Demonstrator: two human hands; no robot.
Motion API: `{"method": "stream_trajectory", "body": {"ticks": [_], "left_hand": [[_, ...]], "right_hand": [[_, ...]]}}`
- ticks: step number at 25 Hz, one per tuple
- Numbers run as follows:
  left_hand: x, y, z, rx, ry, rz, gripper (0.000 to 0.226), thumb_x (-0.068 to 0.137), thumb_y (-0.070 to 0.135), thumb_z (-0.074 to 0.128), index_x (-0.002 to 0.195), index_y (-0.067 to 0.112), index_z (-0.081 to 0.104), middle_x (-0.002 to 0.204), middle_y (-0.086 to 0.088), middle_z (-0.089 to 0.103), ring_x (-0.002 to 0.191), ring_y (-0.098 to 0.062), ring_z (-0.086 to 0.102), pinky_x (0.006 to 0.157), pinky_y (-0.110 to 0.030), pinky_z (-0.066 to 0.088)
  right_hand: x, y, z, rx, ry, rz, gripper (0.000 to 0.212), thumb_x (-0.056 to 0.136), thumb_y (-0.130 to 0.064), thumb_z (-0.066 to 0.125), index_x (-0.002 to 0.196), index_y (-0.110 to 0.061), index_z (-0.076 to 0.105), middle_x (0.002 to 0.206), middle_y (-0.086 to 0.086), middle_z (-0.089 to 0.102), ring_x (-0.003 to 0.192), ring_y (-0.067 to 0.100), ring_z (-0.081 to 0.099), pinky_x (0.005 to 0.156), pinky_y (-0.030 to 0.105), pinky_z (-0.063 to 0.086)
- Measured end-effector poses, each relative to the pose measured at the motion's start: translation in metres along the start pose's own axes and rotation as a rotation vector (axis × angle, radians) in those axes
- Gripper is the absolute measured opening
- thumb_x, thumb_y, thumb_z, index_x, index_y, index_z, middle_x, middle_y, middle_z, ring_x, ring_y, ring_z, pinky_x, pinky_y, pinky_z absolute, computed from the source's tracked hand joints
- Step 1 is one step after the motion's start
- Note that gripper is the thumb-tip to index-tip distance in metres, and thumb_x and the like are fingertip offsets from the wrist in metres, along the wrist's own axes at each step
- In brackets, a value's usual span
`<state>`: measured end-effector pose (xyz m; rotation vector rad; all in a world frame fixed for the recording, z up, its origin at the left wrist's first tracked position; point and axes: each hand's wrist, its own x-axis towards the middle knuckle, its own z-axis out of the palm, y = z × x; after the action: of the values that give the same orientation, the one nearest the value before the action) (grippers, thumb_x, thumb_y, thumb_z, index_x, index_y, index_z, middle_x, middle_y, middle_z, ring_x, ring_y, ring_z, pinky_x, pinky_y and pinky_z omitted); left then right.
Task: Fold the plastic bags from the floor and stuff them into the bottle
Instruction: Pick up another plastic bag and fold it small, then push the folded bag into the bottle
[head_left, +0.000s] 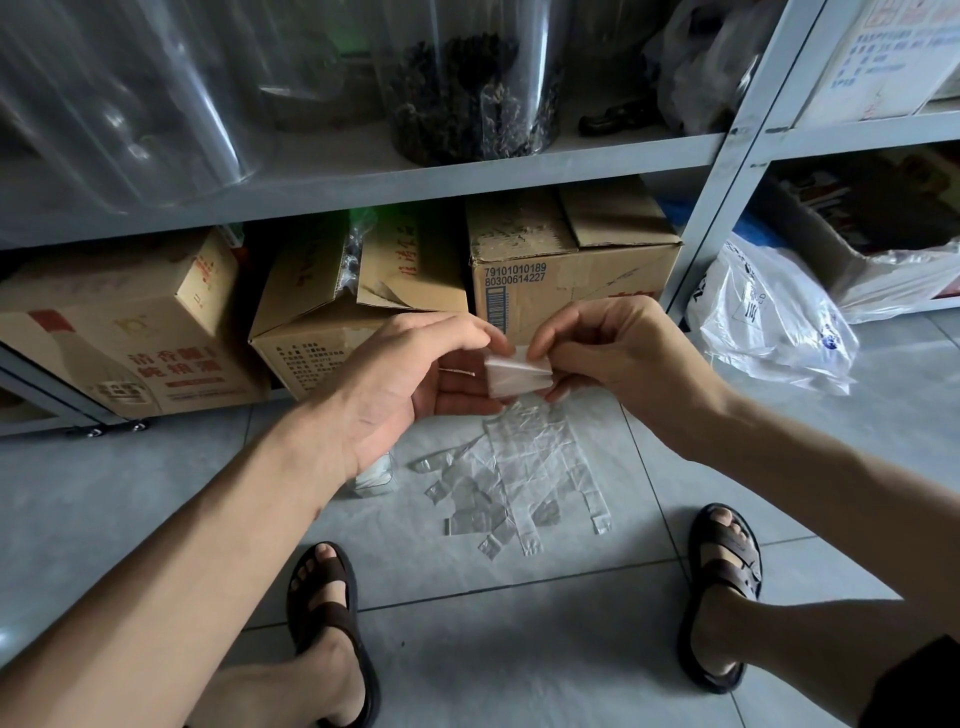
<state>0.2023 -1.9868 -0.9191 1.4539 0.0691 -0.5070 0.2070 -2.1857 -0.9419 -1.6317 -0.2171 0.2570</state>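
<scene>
A small, tightly folded white plastic bag (517, 375) is held in the air between both hands, above the floor. My left hand (410, 379) supports it from below and the left, thumb on its upper edge. My right hand (613, 358) pinches its right end with thumb and fingers. Below on the tiles lies a flat pile of clear plastic bags (519, 478), handles pointing toward me. A clear bottle (375, 478) with white content stands on the floor, mostly hidden behind my left wrist.
Cardboard boxes (571, 280) fill the bottom shelf of a grey metal rack (727, 171) straight ahead. A crumpled white printed bag (774, 322) lies on the floor at the right. My sandalled feet (327, 608) stand on either side of the bag pile.
</scene>
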Motion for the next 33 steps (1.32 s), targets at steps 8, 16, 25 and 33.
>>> {"method": "stream_trajectory", "body": {"ticks": [8, 16, 25, 33], "left_hand": [[0.002, -0.006, -0.003, 0.079, -0.004, 0.022, 0.016, 0.074, 0.004, 0.073, 0.089, 0.001, 0.071, 0.081, -0.014, 0.071, 0.066, -0.015, 0.069, 0.060, -0.023, 0.059], [0.006, -0.012, -0.017, 0.389, 0.070, 0.183, 0.015, 0.072, 0.004, 0.083, 0.080, 0.016, 0.079, 0.082, -0.014, 0.075, 0.073, -0.017, 0.067, 0.075, -0.028, 0.056], [0.005, -0.020, -0.045, 0.500, 0.072, 0.297, 0.021, 0.074, -0.002, 0.083, 0.084, 0.015, 0.076, 0.083, -0.003, 0.076, 0.075, -0.011, 0.067, 0.078, -0.027, 0.056], [0.010, -0.043, -0.107, 0.605, 0.153, 0.314, 0.033, 0.069, 0.000, 0.086, 0.084, 0.027, 0.074, 0.084, 0.007, 0.076, 0.078, -0.008, 0.067, 0.082, -0.034, 0.054]], "right_hand": [[0.000, 0.002, 0.003, -0.075, 0.002, -0.051, 0.029, 0.088, 0.017, 0.056, 0.077, -0.006, 0.071, 0.075, 0.027, 0.068, 0.061, 0.023, 0.067, 0.062, 0.025, 0.059], [0.004, 0.005, 0.012, -0.148, -0.081, 0.009, 0.012, 0.080, -0.005, 0.078, 0.087, 0.000, 0.069, 0.080, 0.020, 0.071, 0.067, 0.020, 0.067, 0.068, 0.026, 0.056], [0.020, 0.012, 0.037, -0.171, -0.021, -0.027, 0.014, 0.072, 0.003, 0.082, 0.079, -0.004, 0.071, 0.080, 0.018, 0.072, 0.072, 0.035, 0.071, 0.079, 0.044, 0.059], [0.067, 0.022, 0.081, -0.489, -0.167, -0.033, 0.017, 0.073, -0.007, 0.084, 0.070, -0.019, 0.072, 0.072, -0.001, 0.070, 0.068, 0.005, 0.061, 0.066, 0.027, 0.051]]}}
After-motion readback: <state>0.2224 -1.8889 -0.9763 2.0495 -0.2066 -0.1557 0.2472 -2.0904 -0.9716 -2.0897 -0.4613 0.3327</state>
